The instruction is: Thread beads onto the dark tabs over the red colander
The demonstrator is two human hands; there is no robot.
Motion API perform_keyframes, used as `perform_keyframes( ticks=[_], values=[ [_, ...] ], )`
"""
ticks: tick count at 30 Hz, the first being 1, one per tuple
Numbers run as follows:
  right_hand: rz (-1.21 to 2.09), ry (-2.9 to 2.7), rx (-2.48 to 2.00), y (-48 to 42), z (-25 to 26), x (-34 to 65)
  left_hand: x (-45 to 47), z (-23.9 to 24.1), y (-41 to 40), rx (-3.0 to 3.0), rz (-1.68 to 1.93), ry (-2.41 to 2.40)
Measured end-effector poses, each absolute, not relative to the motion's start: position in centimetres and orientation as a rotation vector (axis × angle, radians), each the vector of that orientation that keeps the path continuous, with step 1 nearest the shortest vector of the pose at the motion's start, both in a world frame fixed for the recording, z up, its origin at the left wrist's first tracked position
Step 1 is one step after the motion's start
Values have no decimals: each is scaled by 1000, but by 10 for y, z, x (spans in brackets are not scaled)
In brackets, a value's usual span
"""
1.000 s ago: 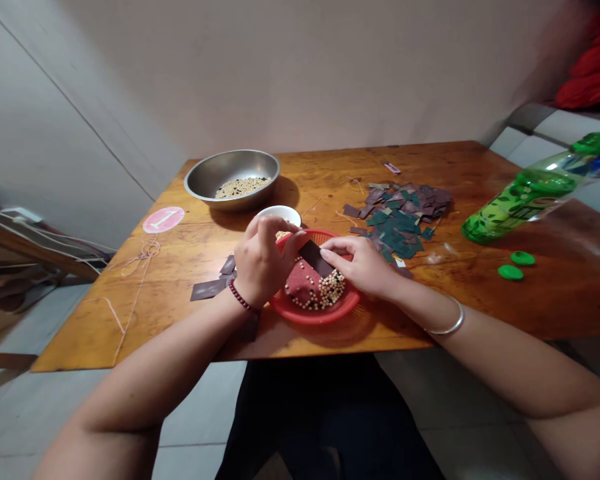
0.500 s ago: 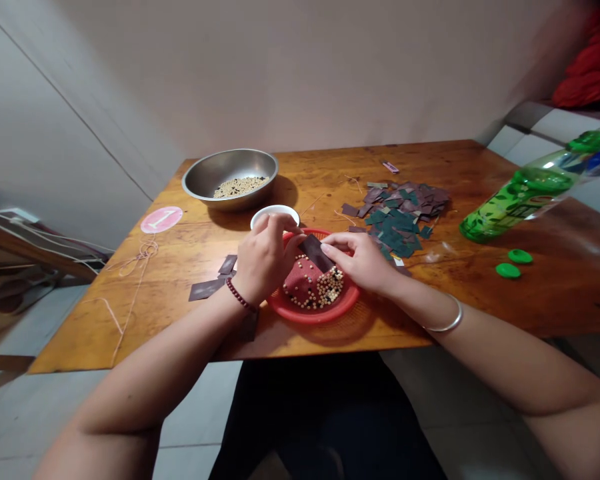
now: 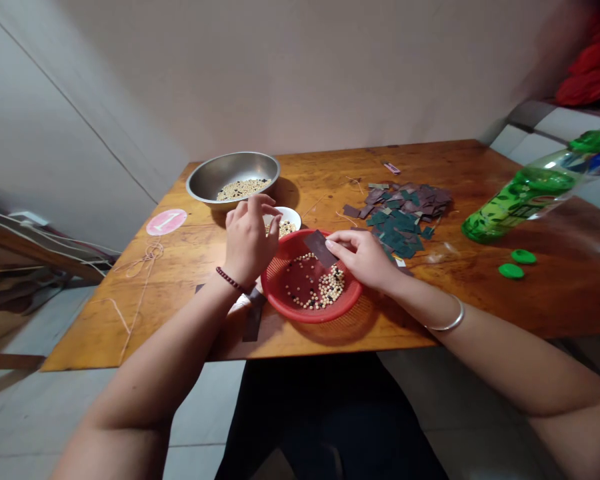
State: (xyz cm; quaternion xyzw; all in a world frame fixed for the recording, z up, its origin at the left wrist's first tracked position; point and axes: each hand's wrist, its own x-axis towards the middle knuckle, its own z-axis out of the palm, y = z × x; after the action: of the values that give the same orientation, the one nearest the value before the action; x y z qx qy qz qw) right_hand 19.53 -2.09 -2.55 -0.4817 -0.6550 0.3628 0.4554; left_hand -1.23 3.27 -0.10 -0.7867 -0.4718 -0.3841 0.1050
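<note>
My right hand (image 3: 363, 257) pinches a dark brown rectangular piece (image 3: 322, 248) between thumb and fingers, above the far side of a red mesh basket (image 3: 313, 319). Small round pale and black beads (image 3: 331, 287) lie in that basket, most of them bunched toward its right. My left hand (image 3: 250, 237) is raised to the basket's left, fingers bent and apart, with nothing visible in it. It partly covers a white bowl (image 3: 293, 217) holding similar beads. Below my left wrist more dark pieces (image 3: 253, 323) lie on the table, partly hidden by the arm.
A steel bowl (image 3: 197, 190) with pale and black beads stands at the back left. Brown and green pieces (image 3: 397, 217) form a loose pile at right. Further right are a green bottle (image 3: 515, 203) and two green caps (image 3: 523, 256). A pink tag (image 3: 166, 222) and string (image 3: 153, 253) lie left.
My left hand has moved left, away from the dark piece, to beside the white bowl, whose beads now show. My right hand keeps the piece over the basket, nearly unmoved.
</note>
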Motion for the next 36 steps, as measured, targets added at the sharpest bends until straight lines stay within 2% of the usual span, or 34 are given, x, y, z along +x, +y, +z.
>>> perform_keyframes(
  ticks=[7,12,19,36],
  values=[
    [891,-1670,-1161,-20,-27,195,-36,-3,58,-2377,-590,-1726],
    [948,-1607,-1162,-19,-25,196,-34,-4,54,-2412,-322,-1714],
    [948,-1609,-1161,-17,-27,197,-32,0,51,-2510,-296,-1498],
    [959,-1598,-1160,-16,-28,197,-27,-8,51,-2597,-195,-1598]
  ],
)
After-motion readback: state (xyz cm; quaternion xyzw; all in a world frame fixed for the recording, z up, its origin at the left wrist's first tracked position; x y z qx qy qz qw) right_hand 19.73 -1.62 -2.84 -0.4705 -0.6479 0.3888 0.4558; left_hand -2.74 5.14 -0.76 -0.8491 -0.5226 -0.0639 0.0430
